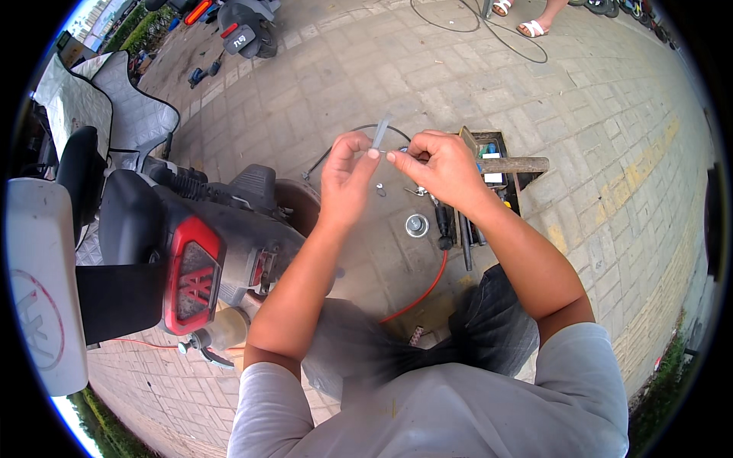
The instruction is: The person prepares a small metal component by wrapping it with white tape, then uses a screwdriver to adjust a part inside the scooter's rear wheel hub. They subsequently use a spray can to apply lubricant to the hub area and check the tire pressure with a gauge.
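In front of me my left hand [347, 174] is closed in a pinch on a thin translucent strip [382, 128], which sticks up past the fingertips. My right hand [443, 166] is pinched too, its thumb and forefinger almost meeting the left fingertips. A small thin piece runs between the two hands, and its kind is too small to make out. On the paving below the hands lie a small ring-like piece [380, 189] and a round metal tin [417, 225].
A scooter with a red tail light [191, 275] stands at my left. To the right sit an open toolbox [467, 139], a wooden handle [515, 165] and a black tool [443, 227] with a red hose [427, 294]. Another person's sandalled foot [533, 29] is at the far edge.
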`<state>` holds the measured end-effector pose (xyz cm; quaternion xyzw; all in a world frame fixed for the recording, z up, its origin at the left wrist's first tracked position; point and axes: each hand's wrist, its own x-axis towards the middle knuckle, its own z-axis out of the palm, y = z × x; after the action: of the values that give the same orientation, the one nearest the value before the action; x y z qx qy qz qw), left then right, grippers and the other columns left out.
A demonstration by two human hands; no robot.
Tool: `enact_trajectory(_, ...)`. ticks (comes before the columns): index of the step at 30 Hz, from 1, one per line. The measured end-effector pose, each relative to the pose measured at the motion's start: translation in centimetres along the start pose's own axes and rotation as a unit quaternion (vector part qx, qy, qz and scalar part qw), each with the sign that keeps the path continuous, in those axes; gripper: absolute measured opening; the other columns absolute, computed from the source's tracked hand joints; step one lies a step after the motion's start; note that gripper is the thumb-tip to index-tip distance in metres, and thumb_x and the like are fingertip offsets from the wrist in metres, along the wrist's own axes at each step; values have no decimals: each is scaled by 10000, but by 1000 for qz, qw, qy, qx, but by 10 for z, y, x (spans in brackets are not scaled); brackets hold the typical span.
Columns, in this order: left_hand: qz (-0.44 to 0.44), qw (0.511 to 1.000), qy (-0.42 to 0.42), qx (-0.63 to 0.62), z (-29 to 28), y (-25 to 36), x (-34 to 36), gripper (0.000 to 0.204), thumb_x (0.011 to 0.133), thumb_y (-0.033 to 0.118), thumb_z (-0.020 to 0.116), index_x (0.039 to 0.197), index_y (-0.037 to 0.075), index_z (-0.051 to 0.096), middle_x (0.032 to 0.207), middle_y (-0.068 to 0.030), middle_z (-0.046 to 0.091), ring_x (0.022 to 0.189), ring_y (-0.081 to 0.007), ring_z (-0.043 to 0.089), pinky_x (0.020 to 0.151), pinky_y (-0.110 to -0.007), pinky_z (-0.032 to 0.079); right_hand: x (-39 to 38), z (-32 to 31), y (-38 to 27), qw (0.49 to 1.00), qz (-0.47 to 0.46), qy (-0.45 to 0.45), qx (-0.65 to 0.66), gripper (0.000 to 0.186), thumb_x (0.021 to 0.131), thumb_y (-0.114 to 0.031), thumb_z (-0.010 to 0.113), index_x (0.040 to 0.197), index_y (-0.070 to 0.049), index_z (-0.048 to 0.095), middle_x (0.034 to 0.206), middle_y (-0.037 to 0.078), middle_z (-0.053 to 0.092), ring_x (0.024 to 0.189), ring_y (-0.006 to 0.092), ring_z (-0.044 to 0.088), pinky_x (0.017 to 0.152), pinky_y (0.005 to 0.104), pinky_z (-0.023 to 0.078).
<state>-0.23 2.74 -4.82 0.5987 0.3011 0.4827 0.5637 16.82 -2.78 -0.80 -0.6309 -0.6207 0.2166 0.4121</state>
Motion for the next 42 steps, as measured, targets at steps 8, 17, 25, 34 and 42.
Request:
enact_trajectory(8,-138,983,-30,-113,-10,9,7,159,840,68,635,992,36,600,1022,-18,576,918,-123,534,853,-290,438,1,0,8,998,-18,26,-56,357,769,-378,718,711,-34,644,688,112,618,642,286,610,562,381,473)
enact_trajectory(17,-55,998,8,24,-10,18,7,51,804,0,594,832,40,577,1008,-28,560,895,-111,530,821,-254,409,2,11,18,977,44,-87,192,172,834,-194,680,887,-35,640,727,69,640,626,180,596,558,319,465)
enact_trajectory(25,-114,992,-11,-55,-11,27,5,55,776,8,557,822,19,587,924,-76,609,906,-173,560,842,-318,422,6,10,16,893,192,-215,346,151,838,-141,676,856,3,636,698,35,619,636,120,574,574,281,461)
enact_trajectory(34,-64,997,20,28,-9,26,5,56,837,78,598,870,33,595,948,-66,622,925,-151,552,838,-284,408,0,12,-2,989,45,-50,133,207,821,-188,688,747,-6,623,682,61,626,578,144,558,527,304,446)
enact_trajectory(42,-88,993,-35,63,-9,37,5,75,860,99,601,892,31,601,953,-62,633,956,-143,547,877,-284,393,7,0,7,906,225,-190,303,168,803,-160,689,750,-18,617,654,48,608,557,163,554,509,293,429)
